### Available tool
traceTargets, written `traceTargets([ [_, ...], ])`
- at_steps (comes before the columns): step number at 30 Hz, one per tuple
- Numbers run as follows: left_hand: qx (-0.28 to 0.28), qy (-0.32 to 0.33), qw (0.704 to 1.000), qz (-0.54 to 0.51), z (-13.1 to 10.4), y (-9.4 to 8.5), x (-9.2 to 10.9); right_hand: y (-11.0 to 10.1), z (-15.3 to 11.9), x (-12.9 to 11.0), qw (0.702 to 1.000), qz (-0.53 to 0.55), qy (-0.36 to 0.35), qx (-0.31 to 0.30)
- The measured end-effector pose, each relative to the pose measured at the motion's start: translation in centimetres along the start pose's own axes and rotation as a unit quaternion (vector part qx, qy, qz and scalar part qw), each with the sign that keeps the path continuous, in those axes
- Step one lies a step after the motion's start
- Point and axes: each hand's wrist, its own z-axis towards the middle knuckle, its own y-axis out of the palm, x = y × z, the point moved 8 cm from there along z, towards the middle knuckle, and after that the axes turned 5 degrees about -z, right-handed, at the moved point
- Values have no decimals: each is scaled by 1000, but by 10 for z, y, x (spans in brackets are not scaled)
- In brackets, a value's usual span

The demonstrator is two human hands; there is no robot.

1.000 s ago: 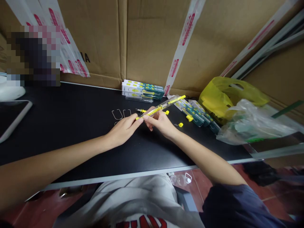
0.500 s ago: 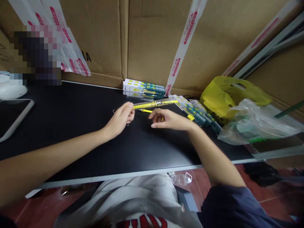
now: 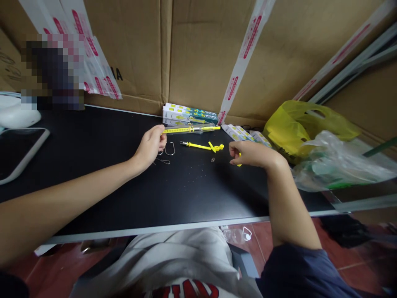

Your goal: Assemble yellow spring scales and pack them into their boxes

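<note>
My left hand (image 3: 149,145) is closed around the left end of a clear tubular spring scale (image 3: 180,130) with a yellow graduated scale inside. It holds the tube nearly level above the table, pointing right. Below that hand lie bent metal wire hooks (image 3: 170,149), partly covered by the fingers. A yellow rod with a metal tip (image 3: 198,146) rests in the middle, beside small yellow ring pieces (image 3: 219,147). A small coiled or clear bit (image 3: 212,159) lies nearer me. My right hand (image 3: 246,153) has curled fingers at a yellow plastic piece (image 3: 239,162), mostly hidden by them.
Printed spring scale boxes (image 3: 189,111) are stacked against the cardboard wall (image 3: 198,54), and more boxes (image 3: 237,132) lie behind my right hand. A yellow bag (image 3: 285,124) and a clear bag (image 3: 335,161) sit right. A tablet-like device (image 3: 21,151) lies left.
My right hand has moved right, away from the tube, to the yellow plastic piece, uncovering the yellow rod and rings. My left hand has shifted slightly left and up, still holding the spring scale.
</note>
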Motion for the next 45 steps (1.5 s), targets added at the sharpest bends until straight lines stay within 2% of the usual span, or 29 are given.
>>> traceTargets([
  [5,-3,12,1000,0,1,-1,-2,-9,5,37,993,-45,90,66],
  [7,-5,15,1000,-3,1,-1,-2,-4,6,45,994,-36,93,36],
  [10,-11,13,1000,-9,0,0,-4,7,7,35,999,9,34,-26],
  [13,-14,10,1000,-11,-1,1,-4,13,5,18,999,18,-12,-46],
  [18,-15,11,1000,-7,0,0,-4,25,9,5,997,-19,-8,-72],
  [23,-22,10,1000,-9,0,1,-6,24,16,-3,998,-4,-31,-58],
  [26,-20,13,1000,-13,1,1,-8,17,18,-7,995,64,-68,-17],
  [29,-15,8,1000,-16,3,0,-9,0,18,-15,970,197,-126,64],
  [33,-5,-3,1000,-19,5,-1,-8,-21,13,-20,894,388,-156,162],
  [35,0,-1,1000,-16,5,-3,-6,-29,11,-23,857,449,-167,191],
  [37,6,6,1000,-12,6,-4,-4,-32,9,-25,834,483,-172,202],
  [41,11,15,1000,-13,8,-7,-4,-34,8,-25,817,508,-170,211],
  [45,11,19,1000,-11,9,-7,-5,-33,9,-24,819,506,-167,213],
])
